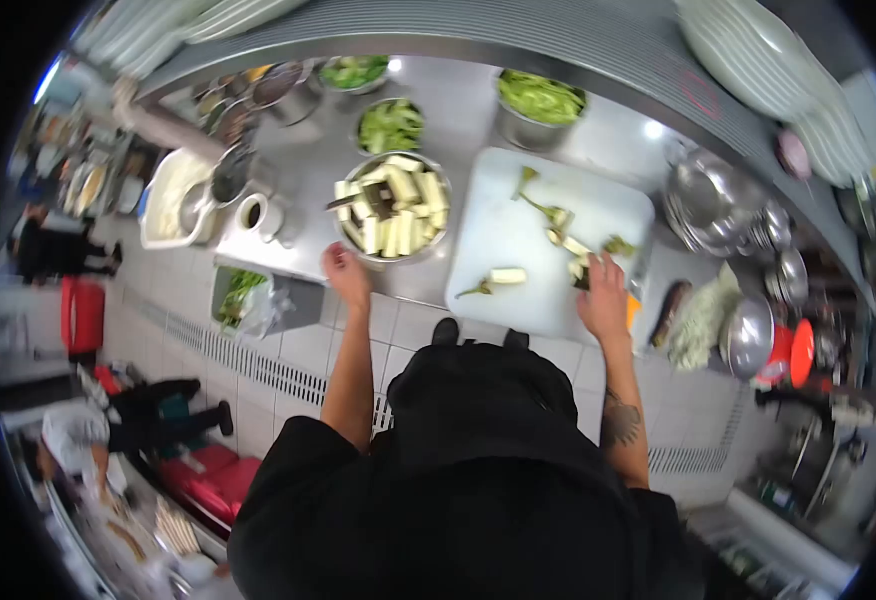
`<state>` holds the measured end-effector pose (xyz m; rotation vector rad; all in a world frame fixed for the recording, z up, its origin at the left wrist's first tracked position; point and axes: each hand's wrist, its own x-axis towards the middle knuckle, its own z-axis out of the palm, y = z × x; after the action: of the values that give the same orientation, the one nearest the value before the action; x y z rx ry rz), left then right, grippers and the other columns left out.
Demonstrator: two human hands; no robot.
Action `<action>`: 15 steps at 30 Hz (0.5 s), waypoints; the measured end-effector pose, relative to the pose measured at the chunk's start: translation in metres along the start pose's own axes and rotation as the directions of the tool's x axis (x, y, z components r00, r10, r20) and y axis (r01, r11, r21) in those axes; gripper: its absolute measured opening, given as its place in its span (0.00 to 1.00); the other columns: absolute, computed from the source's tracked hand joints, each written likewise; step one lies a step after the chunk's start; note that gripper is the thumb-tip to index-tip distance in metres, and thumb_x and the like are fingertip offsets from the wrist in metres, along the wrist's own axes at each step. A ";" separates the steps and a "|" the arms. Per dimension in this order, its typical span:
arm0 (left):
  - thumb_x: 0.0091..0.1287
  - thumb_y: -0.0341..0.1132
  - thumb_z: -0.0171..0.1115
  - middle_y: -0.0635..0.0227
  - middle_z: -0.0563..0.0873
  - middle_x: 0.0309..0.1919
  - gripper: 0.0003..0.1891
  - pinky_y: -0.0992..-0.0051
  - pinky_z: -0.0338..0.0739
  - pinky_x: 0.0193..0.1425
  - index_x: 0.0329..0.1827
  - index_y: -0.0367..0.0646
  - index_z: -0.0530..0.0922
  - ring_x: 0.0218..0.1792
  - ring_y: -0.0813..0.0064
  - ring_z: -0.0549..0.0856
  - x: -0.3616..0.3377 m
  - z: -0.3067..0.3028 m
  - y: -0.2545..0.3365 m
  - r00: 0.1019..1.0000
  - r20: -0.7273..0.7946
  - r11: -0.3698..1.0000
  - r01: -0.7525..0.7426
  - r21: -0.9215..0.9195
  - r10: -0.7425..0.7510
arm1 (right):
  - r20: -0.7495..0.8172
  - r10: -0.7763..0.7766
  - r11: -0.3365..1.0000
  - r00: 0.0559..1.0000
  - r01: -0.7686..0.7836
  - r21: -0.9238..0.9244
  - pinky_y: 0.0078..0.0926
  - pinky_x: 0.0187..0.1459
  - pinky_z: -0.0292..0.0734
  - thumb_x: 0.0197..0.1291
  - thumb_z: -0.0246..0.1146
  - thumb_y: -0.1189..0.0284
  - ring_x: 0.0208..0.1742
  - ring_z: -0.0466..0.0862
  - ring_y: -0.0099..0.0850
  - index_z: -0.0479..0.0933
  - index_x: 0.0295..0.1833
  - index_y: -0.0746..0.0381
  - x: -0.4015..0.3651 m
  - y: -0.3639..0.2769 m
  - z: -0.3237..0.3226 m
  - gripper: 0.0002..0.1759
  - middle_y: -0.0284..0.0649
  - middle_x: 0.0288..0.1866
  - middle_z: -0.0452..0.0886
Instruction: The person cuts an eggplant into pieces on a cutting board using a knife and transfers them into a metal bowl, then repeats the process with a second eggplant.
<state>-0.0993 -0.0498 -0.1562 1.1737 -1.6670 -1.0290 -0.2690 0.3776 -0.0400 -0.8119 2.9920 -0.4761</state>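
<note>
My left hand (345, 274) is beside the near left rim of a metal bowl (445, 222), fingers loosely curled, with nothing visible in them. Pale peeled eggplant chunks (398, 232) fill the bowl, along with a dark piece that I cannot make out. Over the right part of a white cutting board (518, 215), my right hand (603, 292) has its fingers down on a dark eggplant piece (580, 272). Green eggplant stems (556, 215) lie beyond it. A pale chunk with a stem (506, 275) rests toward the board's near left.
Containers of cut greens (541, 98) stand at the back. Metal bowls (713, 200) are stacked right of the board, near a pale leafy bunch (706, 318). An orange item (633, 312) sits by the board's right edge. A grey bin (303, 303) is below left. Another person (83, 430) works behind.
</note>
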 end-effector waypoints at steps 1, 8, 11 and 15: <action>0.67 0.28 0.59 0.55 0.82 0.53 0.17 0.63 0.76 0.61 0.59 0.34 0.78 0.52 0.60 0.81 -0.003 -0.009 0.010 0.994 0.107 0.999 -0.023 0.041 0.018 | 0.011 -0.056 0.998 0.998 0.056 0.023 0.54 0.63 0.76 0.49 0.68 0.77 0.71 0.69 0.51 0.70 0.71 0.60 0.008 -0.003 -0.001 0.39 0.52 0.73 0.69; 0.56 0.30 0.69 0.53 0.82 0.52 0.24 0.57 0.75 0.61 0.59 0.43 0.80 0.56 0.47 0.77 0.005 -0.049 0.031 0.715 0.633 0.784 -0.561 0.267 0.296 | 0.199 -0.086 0.996 0.976 0.086 0.009 0.54 0.61 0.74 0.47 0.67 0.78 0.63 0.69 0.59 0.71 0.67 0.60 0.047 0.010 0.022 0.36 0.53 0.65 0.70; 0.53 0.30 0.70 0.57 0.83 0.48 0.18 0.56 0.75 0.62 0.49 0.43 0.83 0.56 0.50 0.78 0.009 -0.056 0.042 0.689 0.703 0.824 -0.496 0.275 0.179 | 0.203 -0.050 0.998 0.978 0.055 -0.020 0.54 0.60 0.71 0.47 0.67 0.77 0.57 0.70 0.59 0.73 0.61 0.60 0.045 0.006 0.029 0.31 0.54 0.58 0.72; 0.58 0.32 0.74 0.60 0.83 0.37 0.12 0.64 0.78 0.48 0.44 0.41 0.86 0.40 0.59 0.82 0.020 -0.070 0.036 0.733 0.678 0.925 -0.221 0.309 -0.051 | 0.179 0.052 0.998 0.982 -0.048 -0.027 0.51 0.58 0.72 0.46 0.68 0.78 0.55 0.72 0.55 0.78 0.56 0.59 0.047 0.004 0.034 0.26 0.51 0.55 0.74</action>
<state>-0.0484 -0.0716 -0.0969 0.9775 -2.5712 -1.1999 -0.3089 0.3476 -0.0702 -0.7357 2.8485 -0.3475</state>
